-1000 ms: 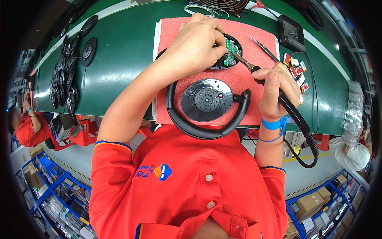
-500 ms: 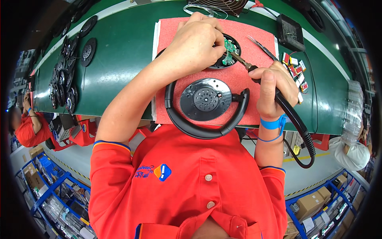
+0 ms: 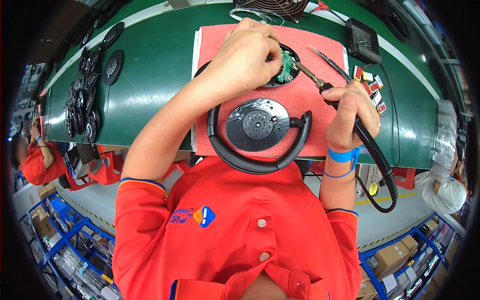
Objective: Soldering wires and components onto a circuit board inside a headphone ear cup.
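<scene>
A black headphone headband (image 3: 252, 165) lies on a pink foam mat (image 3: 325, 125), with a round speaker plate (image 3: 258, 124) inside its curve. At the far end sits an open round earcup (image 3: 292, 50) holding a green circuit board (image 3: 286, 66). Over the earcup's left side, my left hand (image 3: 250, 55) is closed, fingertips pinched; what they hold, if anything, is hidden behind the hand. My right hand (image 3: 352, 112) grips the black handle of a soldering iron (image 3: 311, 75). The iron's tip is close to the board's right edge; whether it touches I cannot tell.
Tweezers (image 3: 327, 60) lie on the mat's right side. Several small battery packs (image 3: 372, 87) and a black tray (image 3: 363, 40) are beyond it. Several speaker plates (image 3: 82, 95) lie on the green table at left. A fan (image 3: 275, 7) stands at the back; the iron's cable (image 3: 392, 192) loops down right.
My right hand and the soldering iron have shifted slightly right, drawing the tip back toward the board's right edge. My left hand has moved a little, its fingers still pinched.
</scene>
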Demonstrator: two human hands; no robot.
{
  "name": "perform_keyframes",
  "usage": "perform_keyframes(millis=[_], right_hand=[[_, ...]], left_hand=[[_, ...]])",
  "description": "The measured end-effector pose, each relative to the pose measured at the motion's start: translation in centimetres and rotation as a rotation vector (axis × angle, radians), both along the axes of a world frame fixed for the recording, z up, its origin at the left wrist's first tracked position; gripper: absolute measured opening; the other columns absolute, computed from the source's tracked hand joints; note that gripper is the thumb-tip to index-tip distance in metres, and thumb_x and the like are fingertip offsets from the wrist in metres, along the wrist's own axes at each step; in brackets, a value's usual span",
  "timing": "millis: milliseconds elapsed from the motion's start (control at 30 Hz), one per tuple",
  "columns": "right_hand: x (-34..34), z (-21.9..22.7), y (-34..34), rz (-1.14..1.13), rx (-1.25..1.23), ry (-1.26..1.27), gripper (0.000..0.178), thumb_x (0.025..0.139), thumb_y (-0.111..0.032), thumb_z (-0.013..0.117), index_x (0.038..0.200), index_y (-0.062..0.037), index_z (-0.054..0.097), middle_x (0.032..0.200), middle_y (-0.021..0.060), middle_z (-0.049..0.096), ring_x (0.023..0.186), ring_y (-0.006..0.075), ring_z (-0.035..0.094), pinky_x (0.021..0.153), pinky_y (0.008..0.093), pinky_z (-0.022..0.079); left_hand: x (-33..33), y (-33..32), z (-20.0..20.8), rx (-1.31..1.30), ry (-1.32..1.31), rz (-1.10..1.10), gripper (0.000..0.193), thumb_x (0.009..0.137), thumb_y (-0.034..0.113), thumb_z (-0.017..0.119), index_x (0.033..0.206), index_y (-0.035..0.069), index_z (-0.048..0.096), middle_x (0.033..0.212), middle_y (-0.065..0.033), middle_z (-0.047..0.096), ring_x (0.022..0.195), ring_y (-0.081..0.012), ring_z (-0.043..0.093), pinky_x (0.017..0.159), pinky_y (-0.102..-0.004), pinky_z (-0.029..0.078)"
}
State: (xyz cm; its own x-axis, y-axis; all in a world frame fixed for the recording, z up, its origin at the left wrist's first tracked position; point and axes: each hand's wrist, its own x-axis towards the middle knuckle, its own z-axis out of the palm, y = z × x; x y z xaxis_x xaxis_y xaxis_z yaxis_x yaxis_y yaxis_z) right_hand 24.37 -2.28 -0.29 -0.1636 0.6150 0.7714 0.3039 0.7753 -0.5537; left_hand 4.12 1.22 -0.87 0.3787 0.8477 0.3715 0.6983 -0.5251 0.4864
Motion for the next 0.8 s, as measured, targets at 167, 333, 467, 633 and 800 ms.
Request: perform_keyframes(millis=[167,333,467,633,800], right_hand=[[0.02,-0.06,0.03,0.000,0.009,-0.001,0.030,0.089,-0.011,0.050,0.066,0.0068,0.059,0.062,0.0125,0.061,0.052,0.0160,0.045,0.049,0.0289,0.031],[0.02,0.23,-0.11,0.016,-0.023,-0.044,0.030,0.089,-0.011,0.050,0.065,0.0053,0.059,0.059,0.0104,0.060,0.049,0.0155,0.045,0.047,0.0282,0.033],[-0.04,0.23,-0.02,0.028,-0.024,-0.083,0.029,0.088,-0.010,0.050,0.064,0.0047,0.060,0.058,0.0095,0.060,0.049,0.0153,0.045,0.047,0.0281,0.034],[-0.15,0.19,0.12,0.046,-0.043,-0.119,0.028,0.086,-0.010,0.050,0.065,0.0040,0.061,0.056,0.0083,0.058,0.048,0.0161,0.045,0.048,0.0289,0.034],[-0.24,0.19,0.13,0.042,-0.044,-0.135,0.027,0.086,-0.010,0.051,0.065,0.0038,0.061,0.056,0.0080,0.057,0.048,0.0164,0.045,0.048,0.0293,0.034]], left_hand=[[0.06,0.02,-0.09,0.048,-0.019,-0.042,0.006,0.071,0.005,0.065,0.074,0.000,0.064,0.100,-0.0106,0.063,0.101,-0.0290,0.052,0.089,-0.0367,0.042],[0.20,-0.09,0.09,0.235,0.009,-0.103,0.006,0.069,0.006,0.063,0.072,0.004,0.067,0.101,-0.0062,0.061,0.101,-0.0255,0.052,0.084,-0.0391,0.043],[0.17,-0.22,0.36,0.270,0.057,-0.113,0.006,0.069,0.006,0.063,0.072,0.005,0.067,0.101,-0.0046,0.060,0.103,-0.0240,0.052,0.085,-0.0392,0.042],[0.43,-0.25,0.25,0.281,0.161,-0.083,0.007,0.069,0.007,0.062,0.072,0.005,0.069,0.096,-0.0023,0.060,0.104,-0.0220,0.051,0.087,-0.0396,0.039],[0.64,-0.43,0.36,0.287,0.195,-0.062,0.010,0.069,0.007,0.062,0.073,0.004,0.069,0.094,-0.0022,0.061,0.105,-0.0216,0.050,0.087,-0.0399,0.037]])
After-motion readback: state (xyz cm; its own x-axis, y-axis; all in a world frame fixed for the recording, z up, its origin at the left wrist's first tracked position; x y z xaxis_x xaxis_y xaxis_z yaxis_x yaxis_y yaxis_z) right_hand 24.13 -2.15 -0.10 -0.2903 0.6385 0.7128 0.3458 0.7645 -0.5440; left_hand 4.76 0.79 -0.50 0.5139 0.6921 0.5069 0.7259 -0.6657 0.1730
